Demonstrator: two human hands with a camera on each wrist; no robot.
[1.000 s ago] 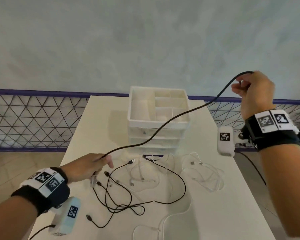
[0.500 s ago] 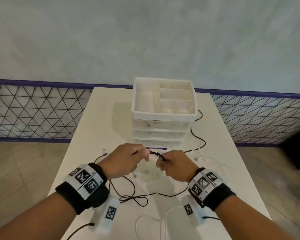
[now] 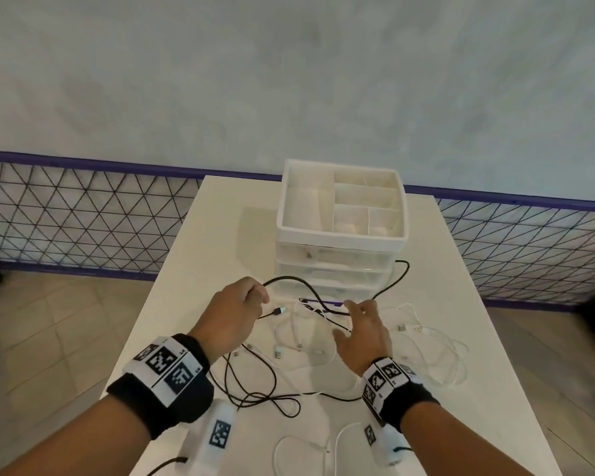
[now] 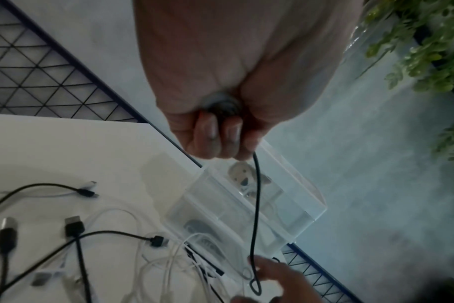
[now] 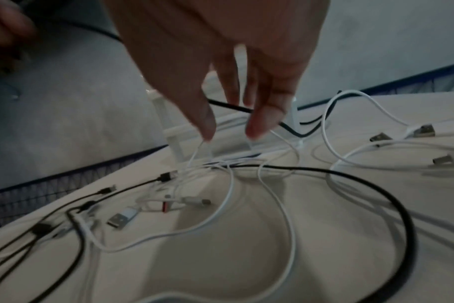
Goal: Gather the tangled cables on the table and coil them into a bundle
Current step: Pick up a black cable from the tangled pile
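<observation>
My left hand (image 3: 257, 297) grips a black cable (image 3: 289, 279) in a curled fist above the table, and in the left wrist view the left hand (image 4: 218, 139) shows the black cable (image 4: 255, 205) hanging down from the fist. The cable arcs right to my right hand (image 3: 345, 319), then runs on past the drawer unit. The right hand's fingers are straight and spread and hold nothing. In the right wrist view the black cable (image 5: 228, 105) passes just behind the fingertips (image 5: 259, 125). Loose white cables (image 3: 426, 341) and other black cables (image 3: 255, 383) lie tangled on the white table (image 3: 461, 424).
A white drawer unit (image 3: 340, 242) with a divided tray on top stands at the back middle of the table. A wire-mesh fence (image 3: 66, 218) runs behind the table. Tiled floor lies to the left and right of the table.
My right hand came down from high on the right, met the left hand, then let go of the black cable and opened. The left hand kept its grip and now holds a loop.
</observation>
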